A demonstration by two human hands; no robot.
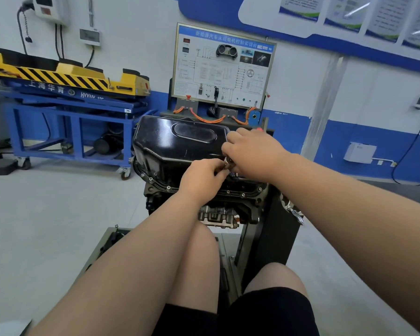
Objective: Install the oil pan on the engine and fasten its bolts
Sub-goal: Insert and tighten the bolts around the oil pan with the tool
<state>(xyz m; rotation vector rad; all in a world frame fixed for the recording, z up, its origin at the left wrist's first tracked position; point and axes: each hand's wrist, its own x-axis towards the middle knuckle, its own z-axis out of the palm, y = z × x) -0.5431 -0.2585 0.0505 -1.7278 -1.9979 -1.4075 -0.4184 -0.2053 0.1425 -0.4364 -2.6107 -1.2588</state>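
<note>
The black oil pan (170,144) sits upside-up on the engine (218,212), which is mounted on a dark stand. Several bolts (168,188) stand in the pan's flange along the near edge. Both hands meet at the pan's near right side. My left hand (200,179) pinches a small metal tool piece (227,163) with curled fingers. My right hand (254,154) curls over the same spot from the right and holds a tool whose red end (259,129) sticks out behind the hand. The bolt beneath the hands is hidden.
A blue and yellow lift cart (68,93) stands at the left. A training panel (222,66) with orange cables stands behind the engine. The stand's black upright (274,226) rises at the right of the engine. My knees are low in view.
</note>
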